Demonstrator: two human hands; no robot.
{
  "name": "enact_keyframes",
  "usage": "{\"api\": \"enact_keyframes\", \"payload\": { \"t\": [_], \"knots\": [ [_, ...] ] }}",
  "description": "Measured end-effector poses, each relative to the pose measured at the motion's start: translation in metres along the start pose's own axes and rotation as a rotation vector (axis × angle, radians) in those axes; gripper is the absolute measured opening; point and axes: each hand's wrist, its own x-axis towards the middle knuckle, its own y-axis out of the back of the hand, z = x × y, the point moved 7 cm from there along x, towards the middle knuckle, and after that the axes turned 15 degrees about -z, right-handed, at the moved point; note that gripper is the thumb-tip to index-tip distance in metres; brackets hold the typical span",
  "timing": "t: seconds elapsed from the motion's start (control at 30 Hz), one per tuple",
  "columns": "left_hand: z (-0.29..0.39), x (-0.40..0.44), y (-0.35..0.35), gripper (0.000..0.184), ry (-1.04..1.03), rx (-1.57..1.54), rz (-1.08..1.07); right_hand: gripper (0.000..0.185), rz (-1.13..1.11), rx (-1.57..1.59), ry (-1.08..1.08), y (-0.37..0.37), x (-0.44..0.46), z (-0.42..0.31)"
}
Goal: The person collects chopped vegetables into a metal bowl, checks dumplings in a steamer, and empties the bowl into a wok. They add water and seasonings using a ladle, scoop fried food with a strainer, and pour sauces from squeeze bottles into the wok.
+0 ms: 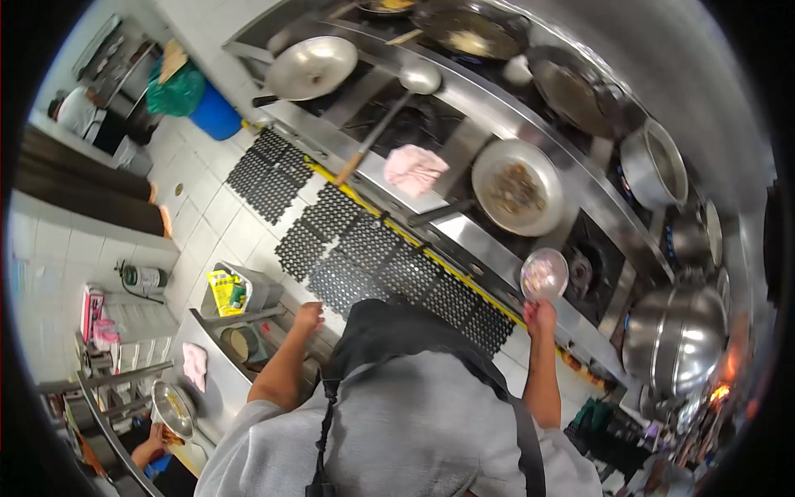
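My right hand (540, 316) is closed on the rim of a small metal bowl (544, 274) with pale and pinkish bits inside, over the stove's front edge. My left hand (309, 316) hangs over the floor beside the counter, its fingers curled; whether anything is in them is too small to tell. Ahead of the bowl, a wok (517, 187) with brown food rests on a burner, its dark handle pointing left. Left of that handle lies a crumpled pink cloth (416, 171). A long-handled ladle (420, 77) reaches across the stove edge.
An empty wok (311, 68) sits at the stove's far left. Pots (654, 163) and pans (575, 89) line the back. Black mats (352, 248) cover floor tiles. A co-worker's hand (151, 445) holds a bowl (173, 409) at lower left; another person (79, 113) is at upper left.
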Motion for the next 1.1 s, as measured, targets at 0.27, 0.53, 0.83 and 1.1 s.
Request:
{"api": "enact_keyframes", "payload": {
  "t": [0.27, 0.53, 0.83, 1.1],
  "knots": [
    [0.150, -0.119, -0.138, 0.030, -0.277, 0.065, -0.350, 0.014, -0.242, -0.530, 0.061, -0.109, -0.104, -0.110],
    [0.290, -0.234, -0.204, 0.034, -0.454, -0.179, -0.707, 0.027, -0.887, -1.153, 0.045, -0.399, -0.127, -0.120],
    [0.280, -0.197, -0.020, 0.026, -0.482, -0.415, -0.221, 0.060, -1.177, -0.803, -0.382, -0.557, -0.090, 0.013],
    [0.285, -0.176, 0.163, 0.019, -0.471, -0.522, -0.046, 0.080, -0.808, 0.011, -0.524, -0.643, 0.035, 0.137]
  ]
}}
